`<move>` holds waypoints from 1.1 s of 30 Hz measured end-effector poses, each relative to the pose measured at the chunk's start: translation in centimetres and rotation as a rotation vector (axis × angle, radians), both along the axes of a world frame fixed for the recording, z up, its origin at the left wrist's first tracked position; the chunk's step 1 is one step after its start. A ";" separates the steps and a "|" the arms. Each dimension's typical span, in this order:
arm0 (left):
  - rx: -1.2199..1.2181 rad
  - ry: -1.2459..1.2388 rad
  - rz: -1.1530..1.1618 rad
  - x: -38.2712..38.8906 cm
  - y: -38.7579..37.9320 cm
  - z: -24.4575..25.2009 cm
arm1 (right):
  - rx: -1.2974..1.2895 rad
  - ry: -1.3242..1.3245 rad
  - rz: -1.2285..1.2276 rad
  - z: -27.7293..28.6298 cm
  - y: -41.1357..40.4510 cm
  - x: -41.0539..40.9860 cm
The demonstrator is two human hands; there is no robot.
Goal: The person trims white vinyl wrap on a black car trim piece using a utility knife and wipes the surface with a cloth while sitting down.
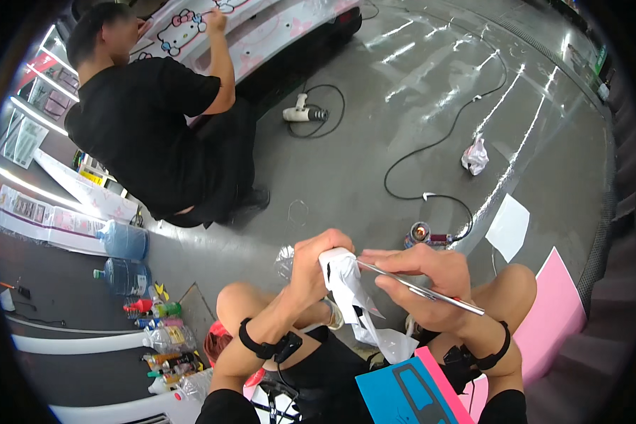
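My left hand (315,262) grips a crumpled piece covered in white film (342,270), with a loose strip hanging below it between my knees. Pinched in my right hand (429,281) is a slim silver metal knife or pen-like tool (421,290). Its tip points left and meets, or nearly meets, the upper edge of the film piece; the exact contact is too small to tell. Below my hands, a blue and pink flat item (389,389) with a dark grey shape on it lies near my lap.
A heat gun (420,233) with a glowing opening rests on the floor ahead, its cable trailing away. Farther off lies a white heat gun (301,114). A person in black (153,132) crouches by a patterned car bumper (275,37). Pink sheet (554,318) lies right; water jugs (127,275) stand left.
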State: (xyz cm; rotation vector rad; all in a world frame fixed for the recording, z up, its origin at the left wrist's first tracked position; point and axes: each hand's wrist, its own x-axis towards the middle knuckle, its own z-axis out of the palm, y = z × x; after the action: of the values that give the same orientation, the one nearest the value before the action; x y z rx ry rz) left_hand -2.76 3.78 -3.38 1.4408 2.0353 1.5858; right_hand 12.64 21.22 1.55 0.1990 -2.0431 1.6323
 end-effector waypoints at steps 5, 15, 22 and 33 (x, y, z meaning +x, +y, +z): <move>0.048 0.017 -0.008 0.1 -0.4 -0.2 | 0.032 0.018 0.026 0.1 -0.2 -0.1; 0.022 -0.040 -0.025 0.3 -0.6 -0.4 | 0.088 0.093 0.015 -0.2 -0.5 -0.6; 0.093 0.039 0.004 0.1 -0.7 -0.9 | 0.062 0.109 -0.016 -0.3 -1.1 -0.7; 0.205 0.082 0.022 0.6 -0.1 -2.0 | -0.022 0.165 0.008 -1.0 -1.9 -0.9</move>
State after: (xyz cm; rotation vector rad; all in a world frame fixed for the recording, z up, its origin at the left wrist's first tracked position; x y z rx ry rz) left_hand -2.17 3.67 -5.41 1.5817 1.9865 1.8191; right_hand 11.74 19.32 0.54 0.3234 -1.9027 1.5869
